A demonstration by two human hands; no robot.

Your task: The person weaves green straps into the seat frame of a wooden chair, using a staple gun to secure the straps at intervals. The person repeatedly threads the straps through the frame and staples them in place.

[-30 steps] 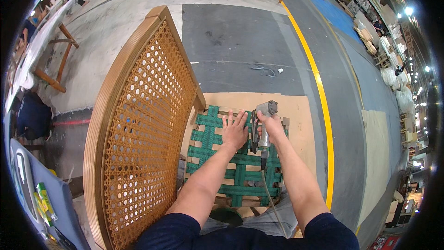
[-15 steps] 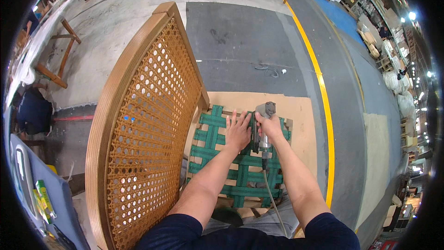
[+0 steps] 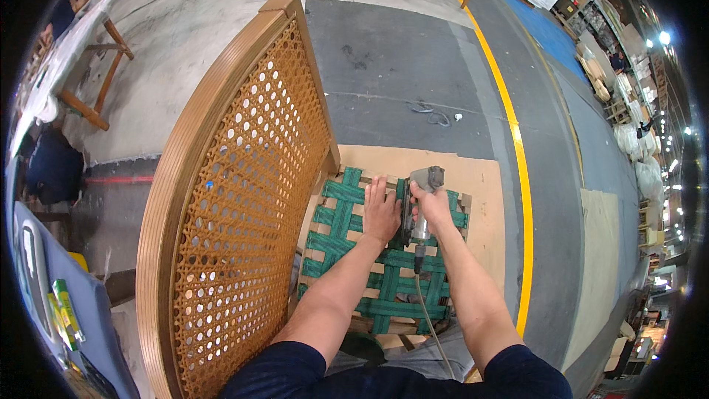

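Note:
My right hand (image 3: 430,205) is wrapped round a grey pneumatic stapler (image 3: 427,176), whose air hose (image 3: 424,303) runs down toward my lap. The tool's black magazine rests over the green woven webbing (image 3: 341,216) of a chair seat. Just left of the tool, my left hand (image 3: 381,210) lies flat on the webbing with its fingers stretched out. At the left rises the chair's wooden back (image 3: 166,199), filled with a cane mesh panel (image 3: 244,177). The stapler's nose is hidden, so I cannot tell whether it touches the webbing.
A cardboard sheet (image 3: 487,207) lies beneath the chair. On the left, a blue-grey surface (image 3: 96,310) carries a green-and-yellow box (image 3: 66,310). A yellow floor line (image 3: 517,148) passes on the right. A loose hose piece (image 3: 432,112) lies on the floor ahead.
My left hand's fingers have drawn closer together on the webbing. The stapler stays in my right hand in nearly the same spot, and the whole view has shifted slightly.

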